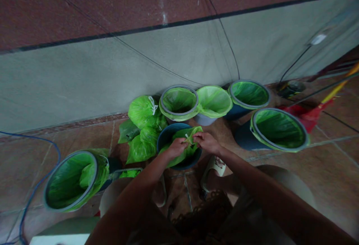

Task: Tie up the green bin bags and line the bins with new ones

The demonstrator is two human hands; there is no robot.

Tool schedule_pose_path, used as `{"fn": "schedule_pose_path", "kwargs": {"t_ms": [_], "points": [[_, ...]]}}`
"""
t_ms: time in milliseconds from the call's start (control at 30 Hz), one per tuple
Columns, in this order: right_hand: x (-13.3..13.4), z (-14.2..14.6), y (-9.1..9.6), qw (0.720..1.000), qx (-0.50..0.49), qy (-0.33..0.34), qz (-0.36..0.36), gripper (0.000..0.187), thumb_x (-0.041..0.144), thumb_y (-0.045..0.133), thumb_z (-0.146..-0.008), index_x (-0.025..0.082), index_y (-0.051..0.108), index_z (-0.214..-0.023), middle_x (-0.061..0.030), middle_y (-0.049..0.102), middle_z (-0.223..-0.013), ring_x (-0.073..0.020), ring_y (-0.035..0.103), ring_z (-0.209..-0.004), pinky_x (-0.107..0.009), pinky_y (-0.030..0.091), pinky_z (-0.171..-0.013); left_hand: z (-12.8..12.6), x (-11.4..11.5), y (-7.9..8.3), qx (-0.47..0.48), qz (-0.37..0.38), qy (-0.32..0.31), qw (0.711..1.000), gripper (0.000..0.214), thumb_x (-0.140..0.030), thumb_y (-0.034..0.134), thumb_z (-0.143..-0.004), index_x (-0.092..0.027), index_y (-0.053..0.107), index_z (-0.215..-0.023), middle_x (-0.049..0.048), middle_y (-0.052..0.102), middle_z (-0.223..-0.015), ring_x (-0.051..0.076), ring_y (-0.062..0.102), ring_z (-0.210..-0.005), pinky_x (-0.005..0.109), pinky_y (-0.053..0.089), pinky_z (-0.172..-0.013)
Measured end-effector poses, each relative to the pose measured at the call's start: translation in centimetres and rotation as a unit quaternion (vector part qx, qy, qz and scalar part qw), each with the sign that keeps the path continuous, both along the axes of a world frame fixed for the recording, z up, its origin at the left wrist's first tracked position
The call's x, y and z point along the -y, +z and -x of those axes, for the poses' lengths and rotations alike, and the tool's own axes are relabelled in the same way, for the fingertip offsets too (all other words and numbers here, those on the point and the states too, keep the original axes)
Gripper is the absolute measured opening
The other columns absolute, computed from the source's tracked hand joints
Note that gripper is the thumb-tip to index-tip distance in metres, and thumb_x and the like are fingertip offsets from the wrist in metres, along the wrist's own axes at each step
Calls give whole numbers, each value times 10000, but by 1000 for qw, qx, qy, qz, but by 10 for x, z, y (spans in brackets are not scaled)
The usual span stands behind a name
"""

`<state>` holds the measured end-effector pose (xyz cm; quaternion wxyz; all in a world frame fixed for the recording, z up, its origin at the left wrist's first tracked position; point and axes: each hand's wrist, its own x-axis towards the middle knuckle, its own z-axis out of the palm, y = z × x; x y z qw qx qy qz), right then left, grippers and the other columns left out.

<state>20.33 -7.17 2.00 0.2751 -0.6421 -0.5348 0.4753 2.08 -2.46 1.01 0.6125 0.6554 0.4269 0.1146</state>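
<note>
Both my hands work over a dark blue bin point(165, 136) on the tiled floor in front of me. A green plastic bag point(193, 132) lies across its opening. My left hand point(177, 147) pinches the bag's top from the left. My right hand point(206, 142) pinches the same bunched part from the right, fingers closed. The two hands almost touch. A thin pale strip of the bag shows between the fingertips.
Several bins lined with green bags point(178, 102) point(249, 95) point(279, 129) point(71, 180) stand around along the grey wall. Tied green bags point(143, 112) lie to the left. A red dustpan and broom point(311, 116) lie at right. A blue cable point(36, 185) runs at left.
</note>
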Motion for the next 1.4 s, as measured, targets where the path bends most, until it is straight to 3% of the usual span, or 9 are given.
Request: {"fn": "schedule_pose_path", "kwargs": {"t_ms": [233,333,433,733,900,1100,1400], "points": [[6,9,8,976,176,128,-15,261,110,562,-802,174,665,-1033,-47,733,-968,-160,659,-854,-233,465,-743,3,-4,-2,17,-6,15,1000,274,-359,550,-783,-173,532,-583,-20,437,-559,119,384,-580,281,278,-585],[9,16,14,951,259,166,1,223,118,589,-794,148,670,-1000,-65,730,-923,-170,648,-834,-228,418,-689,3,-4,1,6,-32,-6,999,269,-360,539,-779,-179,530,-580,-19,446,-563,124,391,-583,285,273,-589],[10,19,18,945,276,176,12,146,174,606,-814,151,688,-933,-68,723,-876,-170,639,-803,-231,380,-648,3,-5,7,-8,-63,-17,998,248,-339,533,-775,-179,558,-587,-13,470,-562,130,405,-581,290,279,-592],[9,25,17,933,346,99,10,259,266,473,-930,177,705,-858,-79,728,-912,-165,644,-814,-249,353,-660,3,-7,15,-12,-80,1,997,245,-308,544,-758,-162,591,-567,-32,456,-543,115,404,-572,279,271,-597],[9,25,18,939,344,17,-6,173,264,513,-889,188,663,-934,-43,713,-836,-154,617,-737,-256,308,-608,4,-4,12,5,10,80,997,231,-343,637,-707,-150,629,-580,-36,460,-523,101,392,-537,272,253,-565],[12,20,10,945,317,42,-67,206,121,464,-846,171,660,-882,-57,684,-959,-144,590,-823,-233,354,-671,2,1,8,80,147,154,974,109,-262,708,-641,-153,697,-647,-1,593,-571,114,486,-528,273,329,-561],[15,22,4,939,339,44,-47,319,184,390,-946,181,695,-1040,-87,620,-1211,-153,606,-949,-225,429,-782,1,-1,0,96,185,185,960,141,-266,747,-653,-155,728,-738,30,671,-646,144,583,-576,274,421,-587]]}}
